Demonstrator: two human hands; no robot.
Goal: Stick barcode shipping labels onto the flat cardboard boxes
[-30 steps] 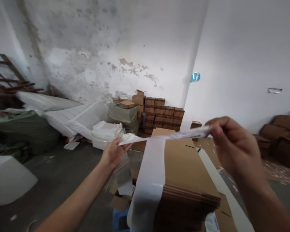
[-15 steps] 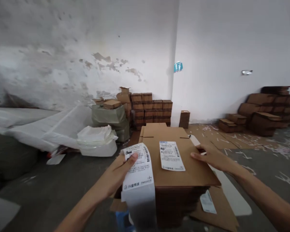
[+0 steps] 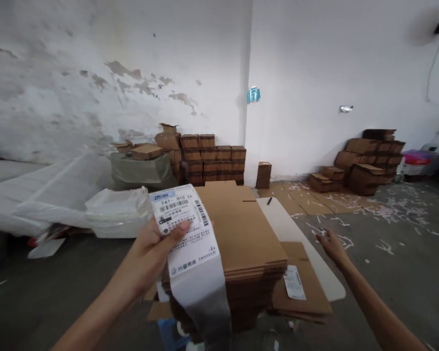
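My left hand (image 3: 163, 243) pinches a long strip of white printed shipping labels (image 3: 193, 258) between thumb and fingers. The strip hangs down in front of a stack of flattened cardboard boxes (image 3: 241, 229), whose bare brown top shows no label. My right hand (image 3: 331, 246) is over the floor to the right, with loosely bent fingers and nothing visible in them. Between that hand and the stack, a lower pile of flattened boxes (image 3: 307, 292) has a shipping label (image 3: 294, 282) on its top piece. Part of the tall stack is hidden behind the strip.
A white board (image 3: 332, 278) extends under the lower pile, with a dark pen (image 3: 269, 201) near its far end. Bundled cardboard (image 3: 223, 165) stands along the wall. White wrapped bundles (image 3: 117, 212) lie at left. Paper scraps (image 3: 384, 209) litter the floor at right.
The labelled cardboard has gone from the top of the tall stack. My right hand has left the stack and moved right. The label strip now sits higher in my left hand; the view has turned right.
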